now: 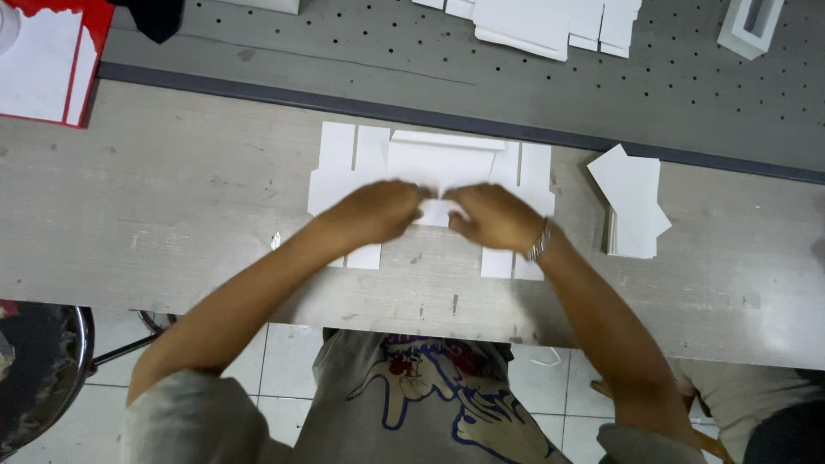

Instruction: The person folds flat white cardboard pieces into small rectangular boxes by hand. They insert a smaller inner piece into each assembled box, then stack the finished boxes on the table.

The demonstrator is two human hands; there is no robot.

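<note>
White flat carton blank (430, 163) on table, middle flap under both hands' fingers (423, 199).

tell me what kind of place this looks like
Probably a packaging or box-assembly workbench. Both hands, left hand and right hand, press on a flat white die-cut carton blank; a stack of white cards lies beside it on the grey worktable.

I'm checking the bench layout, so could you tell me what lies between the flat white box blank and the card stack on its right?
Only bare table separates the blank from the card stack in the head view.
</note>
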